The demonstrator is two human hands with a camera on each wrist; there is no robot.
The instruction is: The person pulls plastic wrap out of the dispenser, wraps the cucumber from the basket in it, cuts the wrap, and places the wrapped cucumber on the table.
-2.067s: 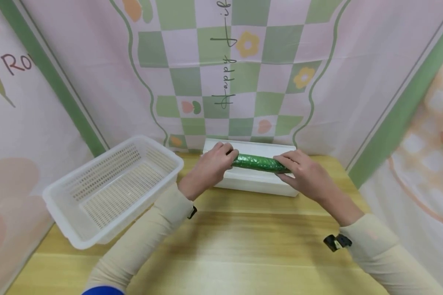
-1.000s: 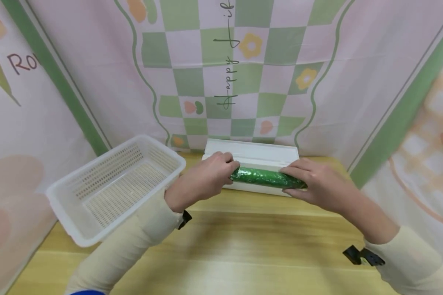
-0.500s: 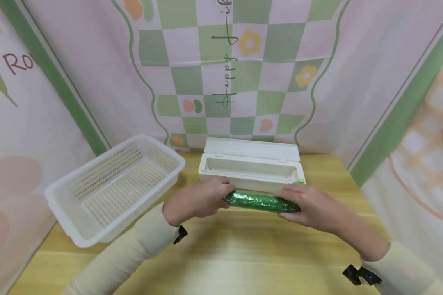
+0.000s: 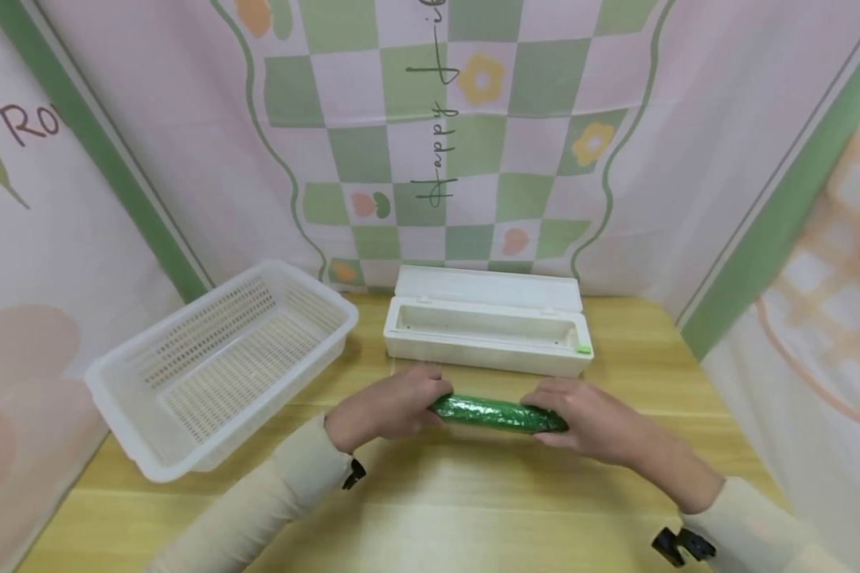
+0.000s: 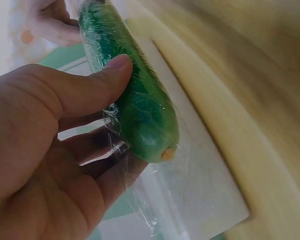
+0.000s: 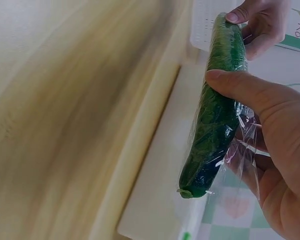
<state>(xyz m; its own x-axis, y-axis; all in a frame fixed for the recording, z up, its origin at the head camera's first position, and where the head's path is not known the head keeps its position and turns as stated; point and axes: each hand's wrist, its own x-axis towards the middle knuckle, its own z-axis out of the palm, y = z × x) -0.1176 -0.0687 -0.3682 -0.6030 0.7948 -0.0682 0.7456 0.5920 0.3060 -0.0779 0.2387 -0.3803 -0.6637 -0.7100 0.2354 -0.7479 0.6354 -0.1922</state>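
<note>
A green cucumber (image 4: pixel 498 413) wrapped in clear plastic film lies crosswise between my two hands, in front of the white box. My left hand (image 4: pixel 394 402) grips its left end, thumb on top and fingers beneath, as the left wrist view shows. The other end is held by my right hand (image 4: pixel 588 418), the thumb pressed across the film-covered skin. Loose clear film (image 6: pixel 247 150) hangs off the cucumber beside the right fingers, and more film (image 5: pixel 145 200) trails past the left end. Behind stands the long white box (image 4: pixel 487 354), its lid (image 4: pixel 487 288) raised, with a green tab (image 4: pixel 583 348) at its right.
A white perforated plastic basket (image 4: pixel 222 374) stands on the left of the wooden table (image 4: pixel 459 509). Patterned cloth (image 4: pixel 473 143) hangs close behind the box and at both sides.
Both hands have brought the cucumber from over the white box toward the person, lower in the head view. The box's inside and raised lid now show fully. The basket has stayed put.
</note>
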